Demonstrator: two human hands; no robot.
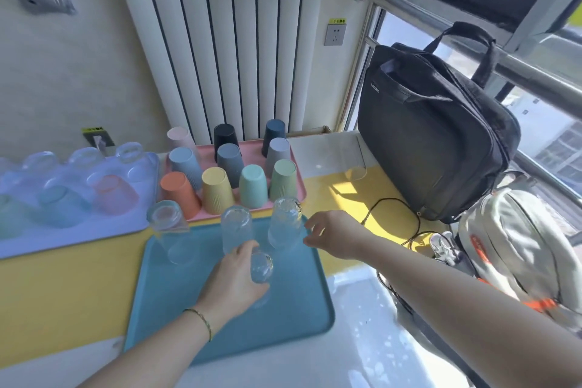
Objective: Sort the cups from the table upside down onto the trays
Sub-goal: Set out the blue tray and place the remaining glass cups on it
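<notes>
On the yellow and white table (63,287), close to the person, sits a blue tray (283,318). The left hand (233,283) is over the middle of this tray. Its fingers are wrapped round a clear glass (262,266) and hold it tight. The glass looks to be upside down, and its low end is down at the tray. A thin bracelet (201,321) is on that wrist.

Three more clear glasses (236,227) stand upside down in a row along the far edge of the blue tray. The right hand (333,233) is just beside the glass on the right end of the row. Its fingers are spread apart and it holds nothing. It is hard to see if a fingertip touches that glass.

Behind the blue tray is a pink tray (301,189) full of coloured cups (215,189), all upside down. To the left is a pale purple tray (63,236) with see-through cups (113,192), also upside down.

One lone glass (356,167) stands on the table well away from the trays, next to a big black bag (434,142). A grey backpack (516,246) sits at the right edge, and a black cable (393,201) lies on the table near the bags.
</notes>
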